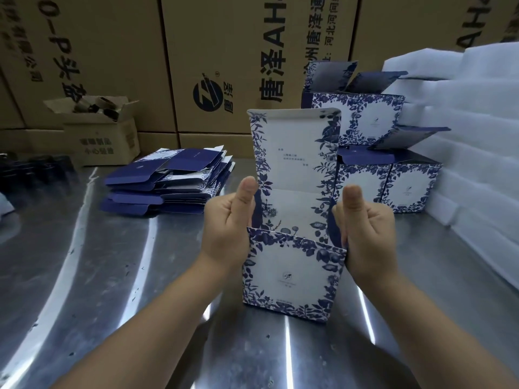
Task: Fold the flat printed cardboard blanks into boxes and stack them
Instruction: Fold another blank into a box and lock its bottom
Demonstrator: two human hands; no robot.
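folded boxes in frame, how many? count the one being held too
4. The held box at centre, between left hand and right hand. Two lower boxes side by side on the table at right, a top box stacked on them. More may hide behind.

We see dim, bluish light; left of the sharp box (pixel 292 276) glare streaks the metal table (pixel 84 276), and behind it cartons (pixel 112 51) bow and blur.

A blue-and-white floral cardboard box (pixel 292 279) stands upright, lid flap raised; flat navy blanks (pixel 168 175) piled left, folded boxes (pixel 368 119) stacked right.
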